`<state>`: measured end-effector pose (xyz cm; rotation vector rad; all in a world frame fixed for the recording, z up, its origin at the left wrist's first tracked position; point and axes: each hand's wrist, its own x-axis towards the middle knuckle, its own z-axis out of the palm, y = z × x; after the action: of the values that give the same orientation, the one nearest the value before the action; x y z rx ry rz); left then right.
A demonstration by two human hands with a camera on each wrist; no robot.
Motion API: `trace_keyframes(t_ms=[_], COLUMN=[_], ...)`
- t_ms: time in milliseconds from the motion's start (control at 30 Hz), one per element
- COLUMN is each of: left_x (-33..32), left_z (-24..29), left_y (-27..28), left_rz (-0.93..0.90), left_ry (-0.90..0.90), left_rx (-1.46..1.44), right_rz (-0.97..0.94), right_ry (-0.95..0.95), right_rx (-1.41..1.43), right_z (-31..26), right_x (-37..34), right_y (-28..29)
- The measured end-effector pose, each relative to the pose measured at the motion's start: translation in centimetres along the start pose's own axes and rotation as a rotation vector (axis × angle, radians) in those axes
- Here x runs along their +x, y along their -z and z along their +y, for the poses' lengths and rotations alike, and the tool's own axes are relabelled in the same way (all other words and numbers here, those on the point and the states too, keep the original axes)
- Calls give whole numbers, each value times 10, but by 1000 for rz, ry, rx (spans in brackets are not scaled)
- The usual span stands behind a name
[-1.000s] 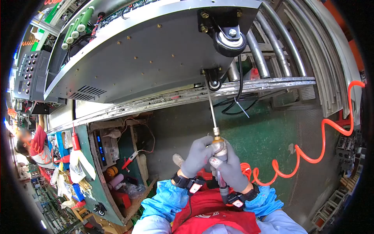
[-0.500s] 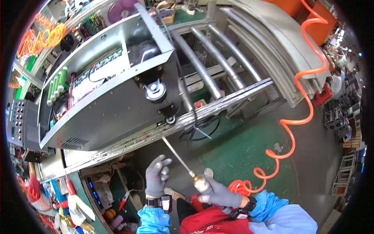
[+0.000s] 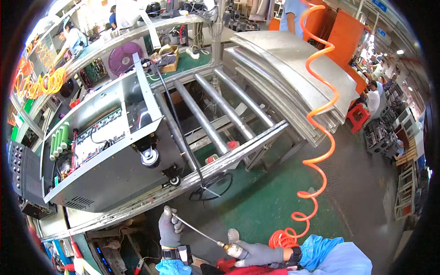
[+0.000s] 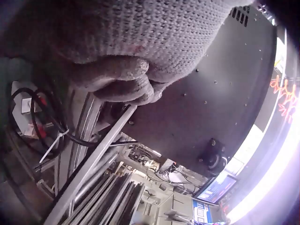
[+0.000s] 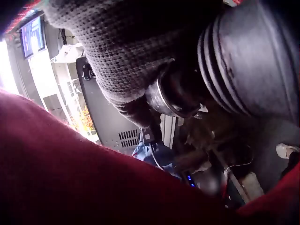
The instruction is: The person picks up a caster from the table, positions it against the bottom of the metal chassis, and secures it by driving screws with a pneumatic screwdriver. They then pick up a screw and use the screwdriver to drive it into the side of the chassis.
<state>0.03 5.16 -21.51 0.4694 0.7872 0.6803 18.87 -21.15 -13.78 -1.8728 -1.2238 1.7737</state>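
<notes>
Perhaps the cabinet (image 3: 119,181) at the conveyor's near edge (image 3: 247,149) could be scratched if the driver (image 3: 235,250), gripped by the right hand (image 3: 262,255), shaft (image 3: 197,228) pinched by the left hand (image 3: 169,231), is swung.

Left hand (image 3: 169,231): grey glove, knit of small even bumps; right hand (image 3: 262,255) gloved the same grey, same knit. Driver (image 3: 235,250): silver shaft, brass-yellow collar. Coiled hose (image 3: 282,240) vivid orange. Right sleeve (image 3: 316,252) bright blue, shirt (image 3: 346,263) pale blue, left wrist strap (image 3: 169,254) black. Cabinet (image 3: 114,181) dark grey, black slanted slots, pale dots scattered on its panel; tubes (image 3: 59,141) plain green. Rollers (image 3: 201,119) silver. Floor (image 3: 261,206) green, grey farther right. Fan (image 3: 124,57) purple. Stool (image 3: 359,117) red. Boards (image 3: 302,68) pale silvery grey
</notes>
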Motion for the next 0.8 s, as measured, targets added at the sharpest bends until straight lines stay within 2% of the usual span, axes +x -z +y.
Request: trace_keyframes(t_ms=[133,233,267,300,367,467,500,567,600,633,700,800], left_x=[-1,5,9,5,-3,-3,-15,-10,-7,-8,5,17], left_z=[-1,-6,-7,-2,13,27,38,32,29,29,17,16], left_y=[-11,-9,-6,-14,-37,-34,-50,-43,-41,-44,-33,-24], left_rz=[37,1,-22,50,72,-45,-50,-19,-9,-5,-42,-100], left_ry=[28,-20,-21,-50,-139,-173,-110,-107,-102,-12,-56,-14], left_rx=[9,94,104,226,495,703,743,733,722,549,462,344], right_rz=[-28,216,212,239,270,36,-119,-157,-265,-335,-467,-429], right_ry=[-72,224,221,207,178,379,324,222,32,72,97,11], right_rx=[-134,-123,-103,-116,-132,234,510,588,749,955,1207,1146], right_z=[1,9,5,11,30,49,41,16,19,24,30,21], right_x=[-1,-11,-17,-15,-7,2,-2,-19,-22,-18,-7,-3], right_y=[11,15,19,18,9,8,10,24,27,24,19,25])
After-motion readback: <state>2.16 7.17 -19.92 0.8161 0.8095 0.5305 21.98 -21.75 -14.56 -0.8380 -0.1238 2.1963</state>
